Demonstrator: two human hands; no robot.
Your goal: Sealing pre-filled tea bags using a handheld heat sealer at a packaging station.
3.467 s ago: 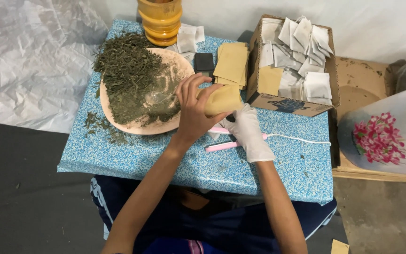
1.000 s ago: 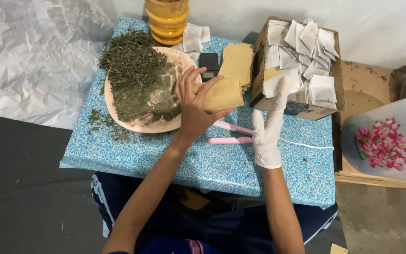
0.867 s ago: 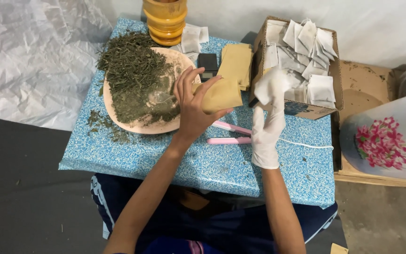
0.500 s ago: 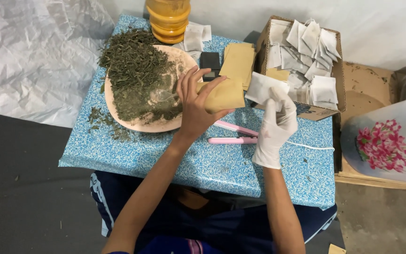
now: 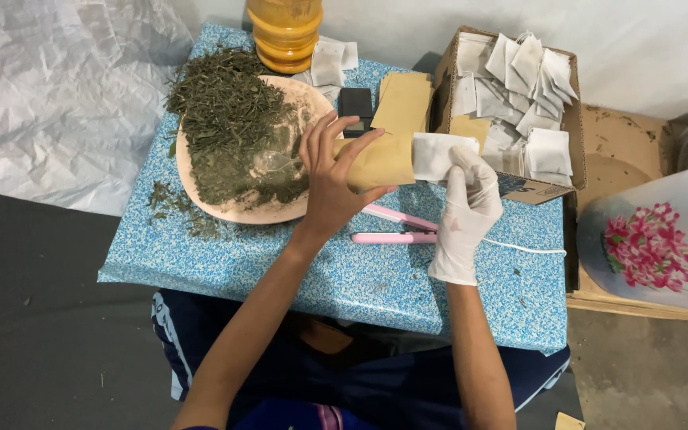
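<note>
Two hands meet above the middle of the blue speckled table [image 5: 224, 263]. The bare left hand [image 5: 330, 179] is wrapped around a tan paper pouch [image 5: 380, 159], fingers curled over its near end, with the pouch's open mouth pointing right. The gloved right hand [image 5: 465, 213] pinches a white filter sachet [image 5: 433, 153] between thumb and fingertips, and the sachet's left edge touches the pouch mouth; whether it is already partly inside cannot be told. Both things are held clear of the tabletop, just in front of the cardboard box [image 5: 533, 189] full of white sachets, whose near wall sits right behind the glove. Left of the bare hand, a pink plate [image 5: 236, 211] heaped with dried green leaves [image 5: 220, 111] nearly reaches the table's left edge, and loose leaf crumbs lie beside its rim. A stack of tan pouches [image 5: 404, 99] and a small black scale [image 5: 354, 102] fill the gap between plate and box, with a yellow jar [image 5: 284, 36] at the far edge. Below the hands lies a pink sealer [image 5: 388, 237] with its white cord [image 5: 523, 245] trailing right. Bare tabletop runs along the near edge, on both sides of the forearms.
</note>
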